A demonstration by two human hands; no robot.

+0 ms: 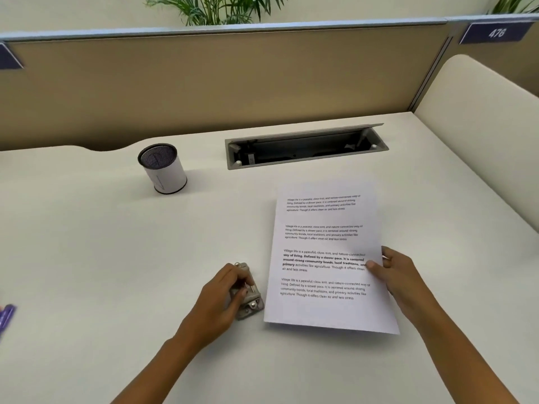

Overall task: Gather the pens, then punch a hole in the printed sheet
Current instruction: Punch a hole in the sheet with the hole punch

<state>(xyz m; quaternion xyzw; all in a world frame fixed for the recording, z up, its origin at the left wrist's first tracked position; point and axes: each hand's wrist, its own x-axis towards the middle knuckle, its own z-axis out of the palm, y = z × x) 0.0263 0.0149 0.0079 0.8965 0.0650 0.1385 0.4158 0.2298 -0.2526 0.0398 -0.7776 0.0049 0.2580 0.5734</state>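
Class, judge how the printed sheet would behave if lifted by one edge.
Probably floppy: the printed sheet is a single thin page, so it would likely droop. Likely light: the right hand pinches just its edge.

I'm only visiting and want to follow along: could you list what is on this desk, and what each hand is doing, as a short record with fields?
left hands entry: left hand grips the small silver metal hole punch
right hands entry: right hand pinches the right edge of the white printed paper sheet
punch position: on the cream desk, beside the sheet's left edge
pen holder: black mesh cup with white wrap, upright, no pens showing
desk hatch: grey cable hatch, lid open
left edge: blurred purple object, unidentifiable
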